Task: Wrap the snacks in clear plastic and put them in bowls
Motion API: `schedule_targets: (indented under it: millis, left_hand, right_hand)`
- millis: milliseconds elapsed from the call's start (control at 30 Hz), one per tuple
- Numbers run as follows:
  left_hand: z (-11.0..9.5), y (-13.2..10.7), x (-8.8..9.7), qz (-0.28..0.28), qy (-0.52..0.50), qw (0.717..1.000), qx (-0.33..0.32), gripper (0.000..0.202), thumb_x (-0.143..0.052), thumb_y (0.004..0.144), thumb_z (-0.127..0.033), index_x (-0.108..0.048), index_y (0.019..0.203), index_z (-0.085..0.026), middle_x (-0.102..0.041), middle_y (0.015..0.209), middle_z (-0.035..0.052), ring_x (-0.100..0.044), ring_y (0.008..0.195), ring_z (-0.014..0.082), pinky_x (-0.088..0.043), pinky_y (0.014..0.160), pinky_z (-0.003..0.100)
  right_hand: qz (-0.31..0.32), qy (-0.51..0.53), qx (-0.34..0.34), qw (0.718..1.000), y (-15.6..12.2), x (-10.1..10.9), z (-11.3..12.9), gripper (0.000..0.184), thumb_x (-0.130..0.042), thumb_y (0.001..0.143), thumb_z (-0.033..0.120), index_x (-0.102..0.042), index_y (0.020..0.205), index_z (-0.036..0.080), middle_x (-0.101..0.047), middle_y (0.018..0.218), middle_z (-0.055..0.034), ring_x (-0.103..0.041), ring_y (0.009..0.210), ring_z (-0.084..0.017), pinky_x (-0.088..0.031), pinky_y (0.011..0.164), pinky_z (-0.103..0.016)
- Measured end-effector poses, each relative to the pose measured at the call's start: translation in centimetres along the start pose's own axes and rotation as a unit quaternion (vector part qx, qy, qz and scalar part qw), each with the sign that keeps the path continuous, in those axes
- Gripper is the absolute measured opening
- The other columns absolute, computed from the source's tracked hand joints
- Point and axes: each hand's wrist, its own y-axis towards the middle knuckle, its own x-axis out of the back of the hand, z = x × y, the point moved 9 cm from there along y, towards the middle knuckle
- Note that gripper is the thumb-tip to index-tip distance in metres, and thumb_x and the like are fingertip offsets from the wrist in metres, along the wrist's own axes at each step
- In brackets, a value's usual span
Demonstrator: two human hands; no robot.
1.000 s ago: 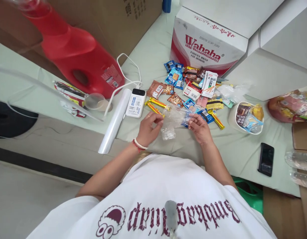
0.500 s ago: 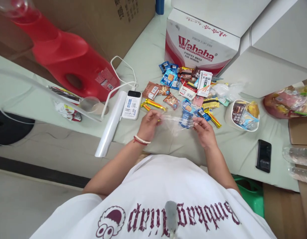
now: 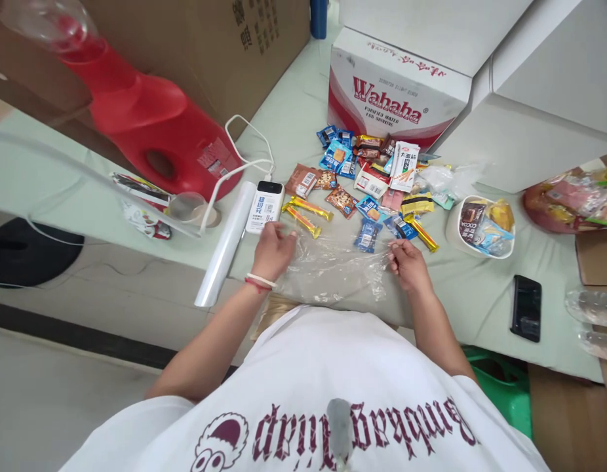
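Observation:
Between my two hands a thin sheet of clear plastic film (image 3: 337,269) is stretched sideways, its crinkled lower part hanging toward my shirt. My left hand (image 3: 274,252) is closed on the film's left edge, close to the white power bank (image 3: 265,210). My right hand (image 3: 409,263) pinches the upper right corner of the film. Just beyond the film lie small wrapped snacks: yellow snack bars (image 3: 303,219), a blue snack packet (image 3: 367,235) and a brown cookie packet (image 3: 341,201). Whether the film is a single layer or a bag, I cannot tell.
A plastic film roll (image 3: 226,246) lies left of my hands, near a red jug (image 3: 170,124). Behind the snacks stands a Wahaha carton (image 3: 396,92). To the right are a white tub (image 3: 480,226) of snacks and a black phone (image 3: 526,308) near the table edge.
My hands have moved apart, the left one mostly outward to the left. The film, earlier bunched in a narrow strip, is now spread wide and hangs lower.

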Motion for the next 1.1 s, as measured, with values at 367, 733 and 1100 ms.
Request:
schedule_targets:
  millis: [367, 733, 1100]
  left_hand:
    - [-0.8, -6.5, -8.4, 0.29, 0.253, 0.855, -0.348, 0.049, -0.058, 0.094, -0.03, -0.061, 0.142, -0.026, -0.058, 0.153, 0.016, -0.049, 0.145, 0.034, -0.016, 0.124, 0.067]
    - [3.3, -7.6, -5.1, 0.288, 0.354, 0.821, -0.344, 0.091, -0.062, 0.086, -0.07, -0.041, 0.16, -0.02, -0.035, 0.168, 0.0197, -0.035, 0.155, 0.0378, -0.003, 0.128, 0.066]
    - [3.5, -9.0, -3.5, 0.214, 0.352, 0.836, -0.362, 0.063, -0.047, 0.101, -0.053, -0.047, 0.156, -0.022, -0.041, 0.165, 0.0162, -0.041, 0.153, 0.0323, -0.002, 0.129, 0.061]
  right_hand:
    - [0.018, -0.118, 0.027, 0.992, -0.6, 3.3, -0.4, 0.043, -0.077, 0.076, 0.055, -0.063, 0.095, 0.02, -0.054, 0.06, 0.0079, -0.043, 0.041, -0.006, -0.031, 0.036, -0.018]
    - [-0.01, -0.519, 0.06, 0.852, 4.7, 0.5, 5.0, 0.027, -0.063, 0.092, 0.043, -0.073, 0.088, 0.018, -0.076, 0.081, -0.0054, -0.067, 0.068, -0.017, -0.046, 0.065, -0.026]
    - [-0.016, -0.545, 0.086, 0.834, 4.4, -5.4, 4.2, 0.031, -0.078, 0.08, 0.044, -0.062, 0.089, 0.019, -0.07, 0.088, -0.0046, -0.06, 0.079, -0.019, -0.039, 0.067, -0.027]
